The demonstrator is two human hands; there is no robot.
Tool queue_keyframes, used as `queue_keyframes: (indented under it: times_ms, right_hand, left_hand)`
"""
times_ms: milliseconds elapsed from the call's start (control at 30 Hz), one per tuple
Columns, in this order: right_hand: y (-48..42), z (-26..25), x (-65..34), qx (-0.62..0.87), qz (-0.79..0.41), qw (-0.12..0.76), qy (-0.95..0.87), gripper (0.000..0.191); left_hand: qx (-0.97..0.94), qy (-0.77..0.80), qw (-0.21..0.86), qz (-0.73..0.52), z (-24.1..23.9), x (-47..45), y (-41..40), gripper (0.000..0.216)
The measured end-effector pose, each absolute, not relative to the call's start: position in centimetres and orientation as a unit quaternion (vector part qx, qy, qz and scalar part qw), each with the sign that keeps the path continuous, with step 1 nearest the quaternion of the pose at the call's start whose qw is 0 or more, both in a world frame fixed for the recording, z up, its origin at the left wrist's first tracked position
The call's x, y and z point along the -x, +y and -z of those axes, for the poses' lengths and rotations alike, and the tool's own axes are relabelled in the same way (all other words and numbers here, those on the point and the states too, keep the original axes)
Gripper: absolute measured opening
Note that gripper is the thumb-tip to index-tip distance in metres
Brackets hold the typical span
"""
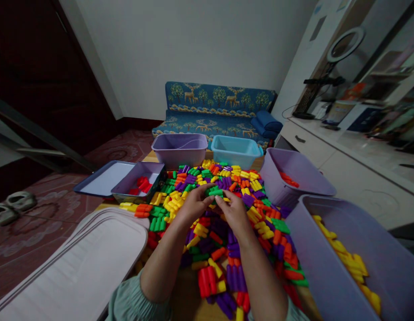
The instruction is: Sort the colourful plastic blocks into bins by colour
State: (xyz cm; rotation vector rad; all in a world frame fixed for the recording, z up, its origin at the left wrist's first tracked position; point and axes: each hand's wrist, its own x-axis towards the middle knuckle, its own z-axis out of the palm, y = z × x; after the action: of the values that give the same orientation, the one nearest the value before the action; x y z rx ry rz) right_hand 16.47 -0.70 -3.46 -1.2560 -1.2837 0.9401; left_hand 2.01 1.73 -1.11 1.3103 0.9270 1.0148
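A wide heap of small plastic blocks [233, 232] in red, orange, yellow, green and purple covers a low wooden table [190, 307]. Both hands meet over the middle of the heap. My left hand [192, 204] and my right hand [234, 213] together pinch a green block piece [215, 192] between their fingertips, just above the pile. Fingers of both hands are curled round it.
A lavender bin [330, 285] holding yellow blocks stands at the near right, and another lavender bin [287, 187] with orange ones behind it. An empty lavender bin [180, 149] and a blue bin [234, 150] stand at the back. A small tray [131, 189] with red blocks and stacked lids [83, 263] lie left.
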Motion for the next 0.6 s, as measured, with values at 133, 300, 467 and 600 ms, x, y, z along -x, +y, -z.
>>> queue_keyframes:
  times_ms: [133, 300, 467, 600]
  right_hand:
    - [-0.82, 3.11, -16.51, 0.527, -0.405, 0.528, -0.528, 0.036]
    - [-0.92, 2.83, -16.55, 0.531, -0.409, 0.533, -0.517, 0.037]
    - [-0.84, 2.97, -16.53, 0.537, -0.408, 0.528, -0.516, 0.036]
    - [-0.67, 3.03, -16.52, 0.536, -0.398, 0.529, -0.523, 0.035]
  left_hand:
    - [-0.552, 0.400, 0.589, -0.433, 0.89, -1.95, 1.62, 0.062]
    - [-0.540, 0.407, 0.592, -0.438, 0.63, -1.83, 1.57, 0.068]
    - [-0.544, 0.411, 0.592, -0.430, 0.52, -1.80, 1.60, 0.064]
    - [-0.548, 0.412, 0.587, -0.430, 0.46, -1.79, 1.58, 0.063]
